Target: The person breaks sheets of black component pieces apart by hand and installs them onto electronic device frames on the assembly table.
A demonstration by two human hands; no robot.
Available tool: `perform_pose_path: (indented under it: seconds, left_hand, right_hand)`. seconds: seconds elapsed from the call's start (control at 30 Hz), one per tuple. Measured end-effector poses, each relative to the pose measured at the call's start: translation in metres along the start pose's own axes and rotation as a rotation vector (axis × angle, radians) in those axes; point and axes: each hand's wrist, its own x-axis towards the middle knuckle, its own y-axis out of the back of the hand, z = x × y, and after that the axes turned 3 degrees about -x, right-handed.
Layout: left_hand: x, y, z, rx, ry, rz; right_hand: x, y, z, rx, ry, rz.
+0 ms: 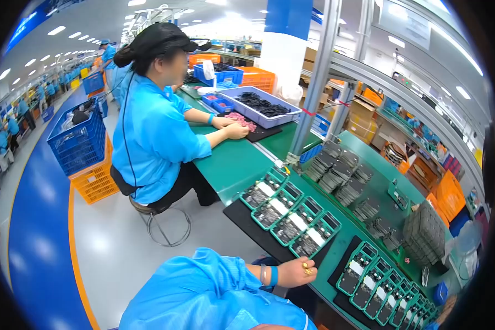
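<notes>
My left hand, with gold rings and a blue wrist band, is at the near edge of the bench. Its fingers are curled; what they hold, if anything, is hidden. Just beyond it lies a green-framed phone assembly, the nearest of several in a slanting row on a black mat. Whether the fingers touch that frame I cannot tell. Only a sliver of my right hand shows at the lower right rim, fingers hidden. Beside it runs a second row of green-framed phone assemblies.
Grey stacked parts and a tall grey stack stand beyond the rows. A metal post rises from the bench. At the left, a co-worker sits handling pink pieces beside a lavender bin. Blue and orange crates stand behind.
</notes>
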Motion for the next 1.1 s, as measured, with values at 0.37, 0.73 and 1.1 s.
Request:
perform_pose_path:
  seconds: [0.37,0.73,1.1]
  left_hand:
    - [0.007,-0.004,0.009,0.000,-0.022,-0.010]
    - [0.020,0.014,0.004,0.025,-0.014,-0.098]
    - [0.016,0.006,0.011,-0.002,0.035,-0.064]
  right_hand:
    - [0.025,0.027,-0.081,-0.035,0.150,-0.202]
    - [-0.237,-0.102,-0.043,0.654,-0.379,-0.054]
    - [-0.338,0.035,-0.105,0.244,-0.360,-0.222]
